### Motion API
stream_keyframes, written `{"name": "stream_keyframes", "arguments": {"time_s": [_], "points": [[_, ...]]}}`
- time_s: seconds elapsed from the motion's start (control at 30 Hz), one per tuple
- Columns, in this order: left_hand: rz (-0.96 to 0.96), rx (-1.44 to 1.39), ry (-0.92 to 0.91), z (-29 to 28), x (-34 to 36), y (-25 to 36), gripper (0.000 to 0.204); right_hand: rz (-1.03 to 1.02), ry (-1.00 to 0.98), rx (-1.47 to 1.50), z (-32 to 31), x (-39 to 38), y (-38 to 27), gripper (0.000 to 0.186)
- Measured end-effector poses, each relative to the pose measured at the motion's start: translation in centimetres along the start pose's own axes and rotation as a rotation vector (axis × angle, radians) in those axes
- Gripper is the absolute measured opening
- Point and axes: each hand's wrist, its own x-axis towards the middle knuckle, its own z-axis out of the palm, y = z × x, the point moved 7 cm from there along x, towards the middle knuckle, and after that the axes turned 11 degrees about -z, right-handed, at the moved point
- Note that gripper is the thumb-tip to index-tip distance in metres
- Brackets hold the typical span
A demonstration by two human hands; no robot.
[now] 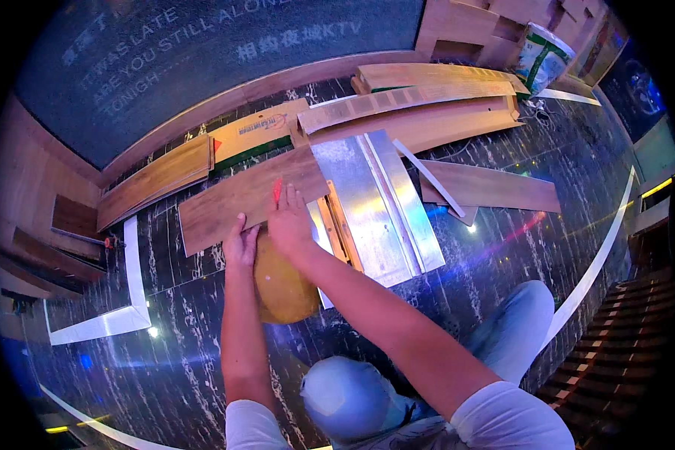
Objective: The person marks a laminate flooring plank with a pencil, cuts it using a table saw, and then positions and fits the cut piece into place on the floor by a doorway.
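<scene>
A brown wood-grain floor plank (229, 196) lies in front of me, its right end resting at a silvery metal work surface (382, 217). My left hand (241, 241) grips the plank's near edge, with the fingers bent around it. My right hand (289, 223) is closed over the plank's face near its right end. A small red tool (277, 190) sticks out from its fingers; its exact kind is hard to make out. Below the hands shows a rounded tan object (285, 285), partly covered by my forearms. An orange strip (343, 225) runs along the metal surface's left side.
Behind the plank lie an opened carton (251, 139), stacked planks (157, 180) and long cardboard pieces (420, 105). To the right are a loose plank (495, 186) and a thin white strip (429, 178). A white-green bucket (541, 60) stands at the far right, near a wood-panelled wall.
</scene>
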Motion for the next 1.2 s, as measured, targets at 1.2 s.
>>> {"name": "stream_keyframes", "arguments": {"time_s": [1.2], "points": [[-0.037,0.018,0.046,-1.6,-6.9,-0.9,0.030,-0.030,-0.108,-0.070,0.2,-2.4,-2.8,0.053]]}}
